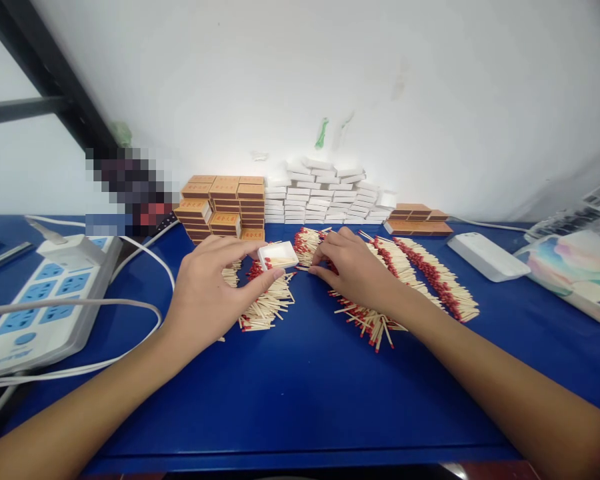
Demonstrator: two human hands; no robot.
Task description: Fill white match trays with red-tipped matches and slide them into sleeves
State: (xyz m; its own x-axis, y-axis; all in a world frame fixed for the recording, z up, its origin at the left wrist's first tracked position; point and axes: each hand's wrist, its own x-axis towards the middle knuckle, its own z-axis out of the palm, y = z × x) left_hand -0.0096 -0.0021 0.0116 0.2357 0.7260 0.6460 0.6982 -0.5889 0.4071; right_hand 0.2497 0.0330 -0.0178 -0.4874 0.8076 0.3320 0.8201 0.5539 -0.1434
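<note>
My left hand [217,277] grips a white matchbox tray [286,251] between thumb and fingers, tilted above the blue table. A few red-tipped matches lie in the tray. A heap of loose matches [265,310] spreads beneath it. My right hand [350,263] has its fingers bent and drawn together at the edge of a match pile [307,248]. Whatever its fingertips may hold is too small to make out. Rows of red-headed matches [437,277] and a looser heap [373,327] lie beside and under the right wrist.
Orange matchboxes [225,190] are stacked against the wall, beside a stack of white trays [325,197]. More matchboxes [415,217] stand further right. A power strip [45,300] with looping cables [145,305] lies left. A white device [487,257] and a patterned packet [575,273] lie right.
</note>
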